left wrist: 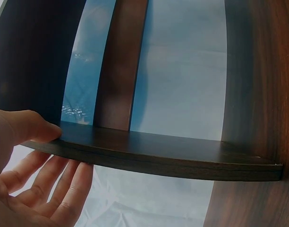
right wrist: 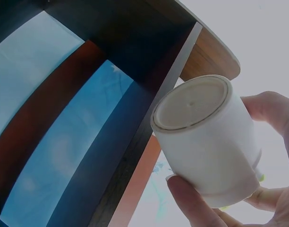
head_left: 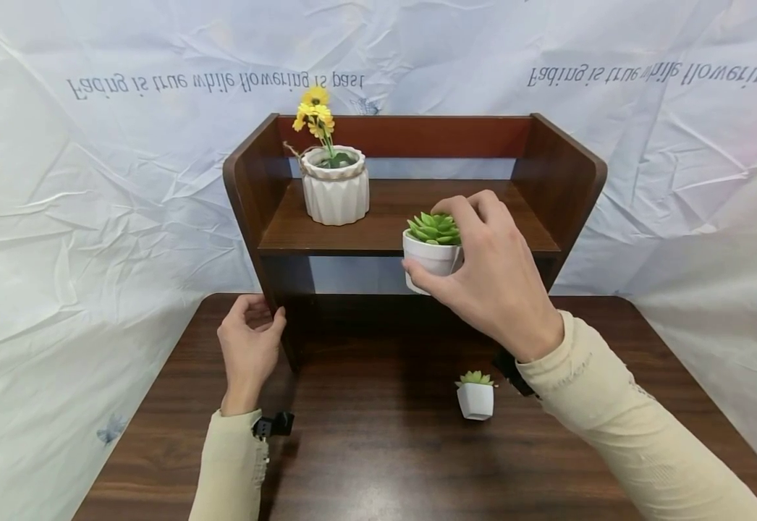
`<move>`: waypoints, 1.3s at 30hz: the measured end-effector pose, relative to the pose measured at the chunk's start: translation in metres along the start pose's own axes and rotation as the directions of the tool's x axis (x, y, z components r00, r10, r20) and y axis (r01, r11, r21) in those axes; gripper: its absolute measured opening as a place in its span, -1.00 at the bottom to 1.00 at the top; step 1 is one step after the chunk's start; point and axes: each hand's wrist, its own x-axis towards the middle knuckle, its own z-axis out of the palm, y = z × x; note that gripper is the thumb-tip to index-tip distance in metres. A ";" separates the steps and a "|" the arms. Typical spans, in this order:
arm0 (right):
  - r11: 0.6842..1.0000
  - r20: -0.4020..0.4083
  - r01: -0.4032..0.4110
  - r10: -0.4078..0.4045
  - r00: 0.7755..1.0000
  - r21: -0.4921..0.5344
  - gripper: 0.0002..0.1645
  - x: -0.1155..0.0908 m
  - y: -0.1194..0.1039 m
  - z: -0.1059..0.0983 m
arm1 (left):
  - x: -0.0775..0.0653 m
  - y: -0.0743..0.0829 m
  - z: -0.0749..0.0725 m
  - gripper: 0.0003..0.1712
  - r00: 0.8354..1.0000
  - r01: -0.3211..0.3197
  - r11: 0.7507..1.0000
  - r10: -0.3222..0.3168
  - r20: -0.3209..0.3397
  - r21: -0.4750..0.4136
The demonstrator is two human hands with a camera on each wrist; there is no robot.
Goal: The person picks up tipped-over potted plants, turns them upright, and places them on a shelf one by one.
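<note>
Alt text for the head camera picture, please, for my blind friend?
A right hand holds a potted green succulent near a shelf unit, while the left hand grips its side panel. Potted yellow flowers stand on the shelf; a smaller succulent sits on the tabletop.

Surroundings: pale creased backdrop (head_left: 157, 40), dark wood-grain table (head_left: 365, 449).
Backdrop carries inverted dark lettering (head_left: 216, 82) and, lower left, a faint blue flower print (head_left: 111, 428). Fluted white pot (head_left: 336, 195) upright, yellow flowers (head_left: 315, 112) in it, twine at rim. Small angular white pot (head_left: 476, 402) on table, holding pale green succulent (head_left: 475, 378).
</note>
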 end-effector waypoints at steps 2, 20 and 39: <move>1.000 -0.009 -0.002 0.002 1.000 0.000 -0.30 0.001 0.000 0.000 | 0.000 0.000 0.000 -0.74 1.000 0.003 1.000 -0.003 0.002 0.000; 0.999 -0.052 0.030 -0.030 0.998 0.012 -0.32 0.018 0.005 0.000 | -0.002 -0.001 0.000 -0.74 1.000 0.009 1.000 -0.009 0.005 0.005; 0.999 -0.058 0.049 -0.050 0.997 -0.002 -0.31 0.041 0.013 0.013 | 0.001 -0.001 0.000 -0.74 1.000 0.003 1.000 -0.003 -0.001 -0.003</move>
